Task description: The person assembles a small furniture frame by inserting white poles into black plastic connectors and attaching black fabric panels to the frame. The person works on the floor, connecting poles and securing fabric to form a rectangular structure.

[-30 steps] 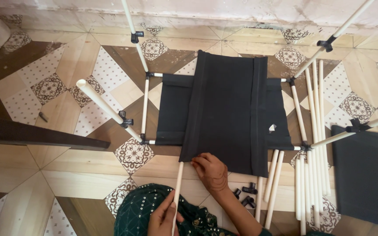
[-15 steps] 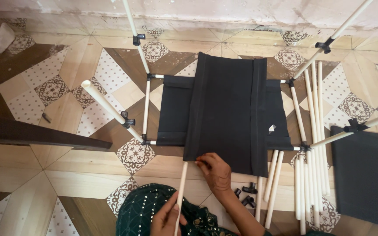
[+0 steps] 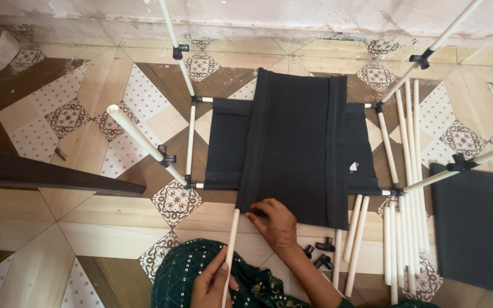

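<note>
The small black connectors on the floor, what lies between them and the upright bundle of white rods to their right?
In the head view, two loose white rods lie on the tiles between the black connectors and the rod bundle.

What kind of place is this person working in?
Probably a room in a home, with the work done on the floor: patterned floor tiles, a worn plastered wall along the far edge, and white rods and black fabric spread out on the tiles.

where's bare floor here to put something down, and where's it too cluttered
Bare patterned tile floor lies at the lower left, between the dark wooden board and the green sequined garment. More lies along the far wall. It is crowded at the right: loose white plastic rods, small black pipe connectors and a folded black fabric panel.
</note>
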